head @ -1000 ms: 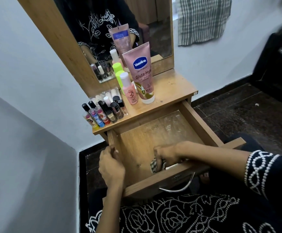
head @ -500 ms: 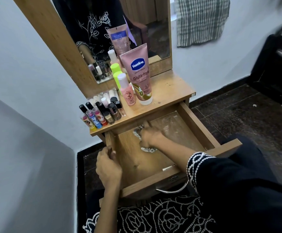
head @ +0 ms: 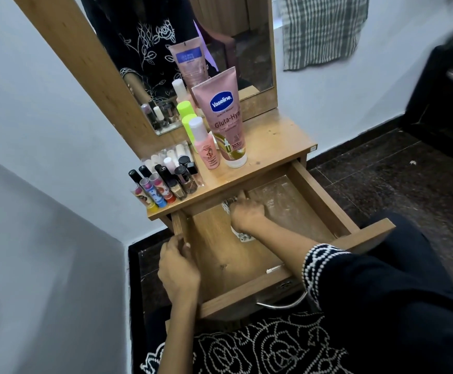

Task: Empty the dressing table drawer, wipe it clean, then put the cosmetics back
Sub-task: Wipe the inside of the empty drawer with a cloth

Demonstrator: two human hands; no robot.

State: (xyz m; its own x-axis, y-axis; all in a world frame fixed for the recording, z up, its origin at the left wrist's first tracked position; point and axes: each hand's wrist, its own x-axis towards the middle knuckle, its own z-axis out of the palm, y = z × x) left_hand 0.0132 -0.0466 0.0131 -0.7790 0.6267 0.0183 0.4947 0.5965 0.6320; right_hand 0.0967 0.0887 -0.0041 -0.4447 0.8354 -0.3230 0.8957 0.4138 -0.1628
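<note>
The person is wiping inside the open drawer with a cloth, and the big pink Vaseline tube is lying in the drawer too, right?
Not quite. The head view shows the right hand wiping inside the open drawer with a cloth, but the pink Vaseline tube is not in the drawer. It stands upright on the tabletop, in front of the mirror.

The wooden dressing table top (head: 274, 143) carries a Vaseline tube (head: 226, 120), pink bottle (head: 206, 148), green-capped bottle (head: 189, 122) and clear organizer (head: 166, 174) of lipsticks and nail polishes.
</note>
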